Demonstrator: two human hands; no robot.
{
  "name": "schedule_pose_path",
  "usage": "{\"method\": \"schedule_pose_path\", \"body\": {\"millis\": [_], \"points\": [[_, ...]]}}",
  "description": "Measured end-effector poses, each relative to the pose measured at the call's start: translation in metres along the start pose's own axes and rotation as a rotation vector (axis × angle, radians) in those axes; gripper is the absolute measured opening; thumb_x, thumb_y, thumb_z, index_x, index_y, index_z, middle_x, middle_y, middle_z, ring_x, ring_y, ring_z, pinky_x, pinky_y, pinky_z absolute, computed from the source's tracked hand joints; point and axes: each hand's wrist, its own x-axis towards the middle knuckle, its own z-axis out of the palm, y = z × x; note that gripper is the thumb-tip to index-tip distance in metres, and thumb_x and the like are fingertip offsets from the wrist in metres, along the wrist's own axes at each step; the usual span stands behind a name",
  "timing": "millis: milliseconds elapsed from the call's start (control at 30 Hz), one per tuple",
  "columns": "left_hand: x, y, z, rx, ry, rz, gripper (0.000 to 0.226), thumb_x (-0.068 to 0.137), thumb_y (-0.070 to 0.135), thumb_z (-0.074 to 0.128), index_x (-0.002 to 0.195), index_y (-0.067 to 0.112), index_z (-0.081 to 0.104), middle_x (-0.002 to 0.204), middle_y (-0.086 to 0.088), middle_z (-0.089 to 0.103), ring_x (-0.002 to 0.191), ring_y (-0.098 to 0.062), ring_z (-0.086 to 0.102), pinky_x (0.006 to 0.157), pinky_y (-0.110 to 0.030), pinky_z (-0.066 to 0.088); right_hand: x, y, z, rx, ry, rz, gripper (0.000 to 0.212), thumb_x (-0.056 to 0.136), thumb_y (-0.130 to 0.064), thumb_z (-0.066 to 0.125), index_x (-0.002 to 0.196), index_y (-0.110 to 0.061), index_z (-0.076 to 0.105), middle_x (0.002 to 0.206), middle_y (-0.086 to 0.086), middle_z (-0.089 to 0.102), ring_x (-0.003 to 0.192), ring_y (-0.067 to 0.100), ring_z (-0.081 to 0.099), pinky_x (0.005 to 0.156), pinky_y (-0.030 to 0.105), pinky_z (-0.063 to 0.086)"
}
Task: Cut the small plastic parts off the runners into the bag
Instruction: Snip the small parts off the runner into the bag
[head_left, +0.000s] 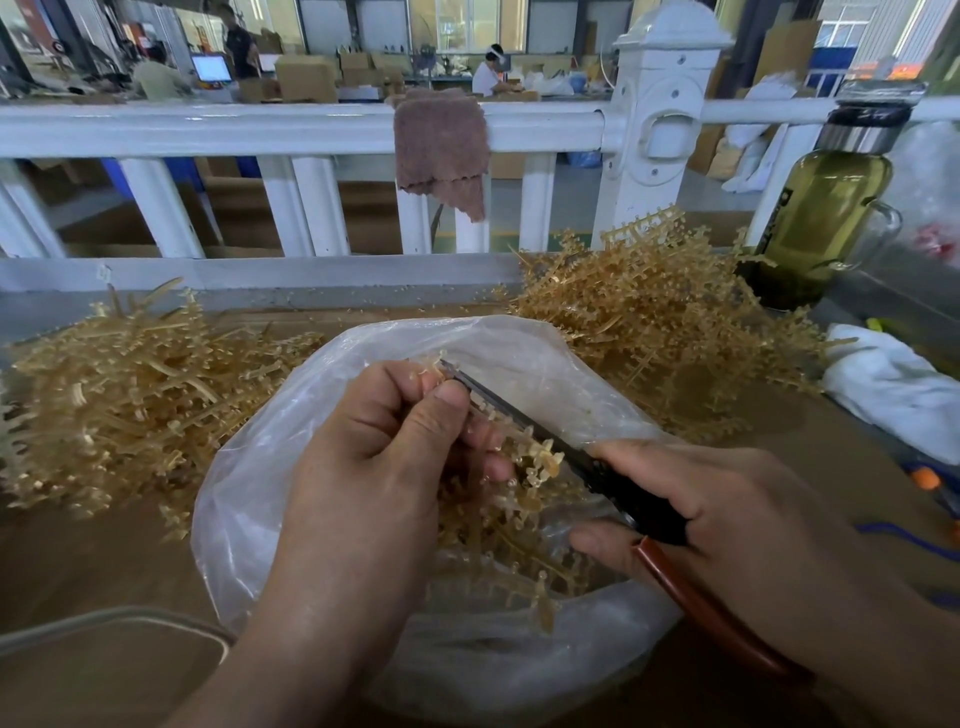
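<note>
The left hand (384, 436) pinches a tan runner (535, 460) between thumb and fingers above the open mouth of the clear plastic bag (519, 338). The bag sits on the tabletop (78, 561) between the left heap (130, 395) and the right heap (660, 322) of runners. The right hand (717, 509) is wrapped round the handles of the scissors (519, 413), whose dark blades lie against the runner.

The blade tip ends right at the left fingertips, so a hurried snip could nick skin. Parts clipped near the bag's rim could spring out onto the tabletop.

The runner's long axis is diagonal, from its far-left end in the pinch toward the near right. It lies nearly parallel with the blades, which point away and left.
</note>
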Motion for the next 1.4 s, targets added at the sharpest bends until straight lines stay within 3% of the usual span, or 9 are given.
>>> {"method": "schedule_pose_path", "body": {"millis": [133, 267, 467, 767, 867, 1067, 1233, 1400], "points": [[0.0001, -0.0004, 0.0003, -0.006, 0.005, -0.014, 0.026, 0.096, 0.021, 0.06, 0.07, 0.025, 0.063, 0.067, -0.008, 0.068, 0.058, -0.017, 0.066, 0.05, -0.021, 0.051, 0.0003, -0.0022, 0.0001, -0.01, 0.01, -0.007, 0.057, 0.08, -0.077, 0.037, 0.103, -0.032, 0.064, 0.077, -0.015, 0.063, 0.071, 0.005, 0.059, 0.059, 0.025, 0.046], [0.0006, -0.0001, 0.0001, -0.031, -0.001, -0.019, 0.026, 0.093, 0.024, 0.061, 0.068, 0.028, 0.062, 0.069, -0.01, 0.069, 0.06, -0.019, 0.066, 0.05, -0.022, 0.051, -0.001, -0.0041, 0.0021, -0.012, 0.029, -0.004, 0.054, 0.081, -0.074, 0.038, 0.096, -0.03, 0.065, 0.068, -0.014, 0.06, 0.065, 0.005, 0.057, 0.059, 0.026, 0.045], [0.0007, -0.0011, -0.0023, 0.052, 0.009, -0.054, 0.019, 0.088, 0.034, 0.061, 0.072, 0.025, 0.065, 0.07, -0.011, 0.072, 0.059, -0.022, 0.066, 0.052, -0.028, 0.051, -0.0018, -0.0022, 0.0033, 0.001, 0.003, -0.009, 0.052, 0.08, -0.08, 0.04, 0.109, -0.041, 0.06, 0.081, -0.022, 0.064, 0.074, -0.001, 0.061, 0.059, 0.021, 0.049], [-0.0024, 0.0031, 0.0014, 0.057, -0.011, -0.042, 0.028, 0.101, 0.026, 0.055, 0.081, 0.009, 0.064, 0.069, -0.008, 0.07, 0.057, -0.02, 0.068, 0.048, -0.019, 0.05, -0.0015, -0.001, 0.0013, 0.028, -0.009, 0.016, 0.051, 0.078, -0.08, 0.045, 0.116, -0.047, 0.054, 0.085, -0.027, 0.062, 0.079, -0.007, 0.06, 0.062, 0.014, 0.046], [-0.002, 0.0021, 0.0028, 0.036, -0.011, -0.039, 0.027, 0.1, 0.024, 0.056, 0.077, 0.011, 0.064, 0.07, -0.009, 0.069, 0.058, -0.02, 0.067, 0.05, -0.021, 0.051, -0.0016, -0.0019, 0.0026, 0.03, -0.005, 0.018, 0.051, 0.078, -0.081, 0.043, 0.116, -0.047, 0.053, 0.087, -0.025, 0.065, 0.08, -0.005, 0.062, 0.061, 0.018, 0.05], [-0.0005, 0.0018, 0.0046, -0.001, -0.009, -0.038, 0.023, 0.083, 0.039, 0.058, 0.074, 0.02, 0.066, 0.071, -0.007, 0.07, 0.059, -0.019, 0.066, 0.051, -0.023, 0.05, -0.0006, -0.002, 0.0036, 0.036, -0.016, 0.02, 0.055, 0.079, -0.083, 0.04, 0.118, -0.047, 0.052, 0.09, -0.024, 0.066, 0.081, -0.004, 0.062, 0.064, 0.018, 0.05], [-0.0006, -0.0005, 0.004, 0.024, -0.002, -0.031, 0.03, 0.099, 0.026, 0.054, 0.072, 0.022, 0.066, 0.072, -0.006, 0.071, 0.06, -0.019, 0.068, 0.052, -0.024, 0.051, -0.0012, -0.0019, 0.0033, 0.036, -0.02, 0.019, 0.053, 0.079, -0.083, 0.04, 0.117, -0.046, 0.052, 0.089, -0.024, 0.065, 0.08, -0.004, 0.062, 0.063, 0.019, 0.049], [-0.0013, 0.0029, 0.0041, 0.036, -0.006, -0.034, 0.033, 0.102, 0.023, 0.052, 0.073, 0.024, 0.067, 0.074, -0.008, 0.072, 0.061, -0.02, 0.069, 0.051, -0.024, 0.051, -0.0013, -0.0013, 0.0026, 0.029, -0.031, 0.022, 0.055, 0.078, -0.084, 0.038, 0.116, -0.047, 0.05, 0.087, -0.024, 0.064, 0.079, -0.004, 0.06, 0.06, 0.017, 0.047]]}}
